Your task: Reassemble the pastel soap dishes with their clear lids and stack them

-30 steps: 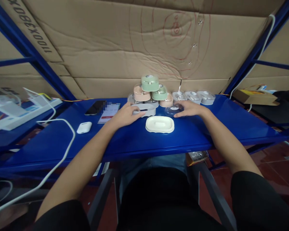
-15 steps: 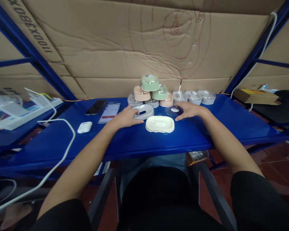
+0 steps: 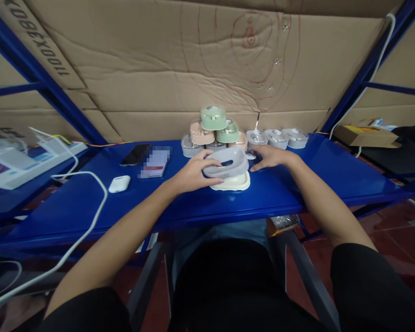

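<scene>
Your left hand is clenched on the left end of a grey plastic soap-dish shell, which it grasps and holds up. The shell lies just to the right of that hand, its long axis running left to right across your body and its far edge tilted upward. Your left hand is the nearer one and has it; your right hand is open, palm down, with its fingers reaching toward the shell's right end.

Directly below the shell and close to you sits a cream soap dish. Only its near rim shows, so you cannot tell whether the shell touches it or hangs just above it. Under your right fingertips lies a clear round lid, mostly hidden by the shell and that hand.

Farther out on the blue tabletop, beyond both hands, stands a stack of green, peach and grey soap dishes. Beyond your right hand runs a row of three grey dishes. Left of your left hand lie a black smartphone, a second phone with a blurred screen and a white earbud case.
</scene>
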The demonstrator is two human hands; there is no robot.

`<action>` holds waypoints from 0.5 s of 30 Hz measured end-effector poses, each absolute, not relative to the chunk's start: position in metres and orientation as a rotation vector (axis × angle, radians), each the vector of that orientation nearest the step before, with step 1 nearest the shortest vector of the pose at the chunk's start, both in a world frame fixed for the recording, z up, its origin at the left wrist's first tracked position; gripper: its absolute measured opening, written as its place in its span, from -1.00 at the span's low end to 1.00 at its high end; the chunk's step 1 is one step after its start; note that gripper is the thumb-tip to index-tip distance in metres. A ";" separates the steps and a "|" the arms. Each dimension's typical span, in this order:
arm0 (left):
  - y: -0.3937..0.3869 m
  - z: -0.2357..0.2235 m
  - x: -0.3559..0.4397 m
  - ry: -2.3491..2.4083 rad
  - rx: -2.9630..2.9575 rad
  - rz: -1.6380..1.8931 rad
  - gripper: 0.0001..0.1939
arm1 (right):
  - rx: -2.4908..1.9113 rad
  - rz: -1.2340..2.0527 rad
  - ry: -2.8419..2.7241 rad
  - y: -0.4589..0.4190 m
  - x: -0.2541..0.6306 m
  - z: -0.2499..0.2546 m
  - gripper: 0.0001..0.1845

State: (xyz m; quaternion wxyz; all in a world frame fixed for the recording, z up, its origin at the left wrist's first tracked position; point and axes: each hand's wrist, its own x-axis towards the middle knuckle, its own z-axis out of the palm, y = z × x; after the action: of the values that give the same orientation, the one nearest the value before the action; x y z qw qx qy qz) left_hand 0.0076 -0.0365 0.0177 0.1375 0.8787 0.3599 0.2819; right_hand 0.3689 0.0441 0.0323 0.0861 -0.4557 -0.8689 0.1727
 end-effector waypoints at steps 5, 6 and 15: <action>-0.040 0.006 0.019 0.993 2.529 0.678 -0.45 | -1.371 0.474 -2.589 0.042 0.367 0.034 0.02; -0.039 0.005 0.019 0.981 2.531 0.665 -0.44 | -1.382 0.471 -2.580 0.041 0.367 0.035 0.02; -0.036 -0.001 0.024 1.083 2.324 0.722 0.31 | -1.149 0.314 -2.364 0.022 0.362 0.052 -0.02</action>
State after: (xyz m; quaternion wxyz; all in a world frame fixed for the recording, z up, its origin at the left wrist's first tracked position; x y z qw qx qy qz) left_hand 0.0239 -0.0357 -0.0014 0.2368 0.8478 0.3949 0.2633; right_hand 0.3621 0.0216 0.0515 0.2445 -0.4207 -0.8660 0.1151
